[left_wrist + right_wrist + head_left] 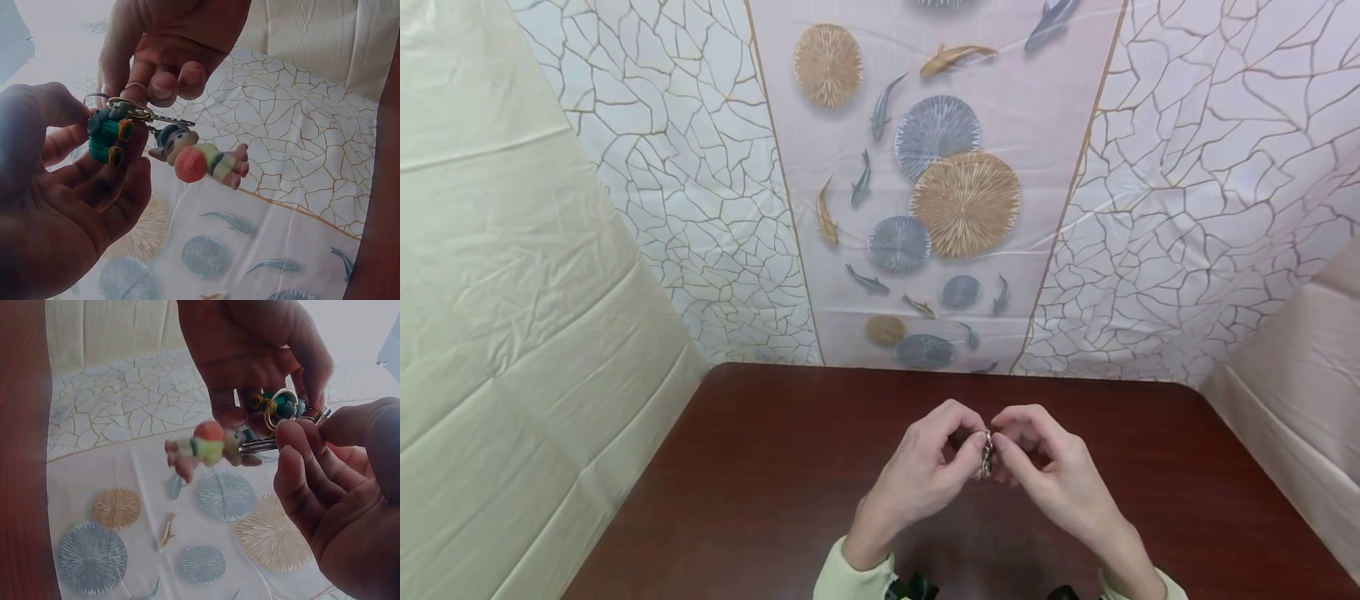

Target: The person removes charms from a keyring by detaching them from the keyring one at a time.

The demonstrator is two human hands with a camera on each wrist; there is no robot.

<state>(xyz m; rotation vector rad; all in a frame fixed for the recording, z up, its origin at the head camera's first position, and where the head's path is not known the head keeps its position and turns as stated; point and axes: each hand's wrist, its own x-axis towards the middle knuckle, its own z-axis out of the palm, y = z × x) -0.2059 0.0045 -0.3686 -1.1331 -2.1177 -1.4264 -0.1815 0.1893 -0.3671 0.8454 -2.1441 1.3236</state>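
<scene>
My left hand [917, 471] and right hand [1056, 479] meet above the table, thumbs and fingertips pinching a bunch of keys on metal rings. In the right wrist view a gold key ring [269, 415] stands between the hands, and silver keys [257, 447] stick out beside my right fingers. A green figure charm [106, 137] with orange feet lies against my left fingers. Below the keys dangles a small doll charm [219, 161] in pale yellow with a red ball [190, 164]. Fingers partly hide the rings where they are pinched.
A dark red-brown table [760, 467] lies under the hands. Behind it hangs a patterned cloth [925, 292] with fish and round leaf shapes. Plain cream cloth [535, 333] walls the left side, and another cloth [1300, 392] the right.
</scene>
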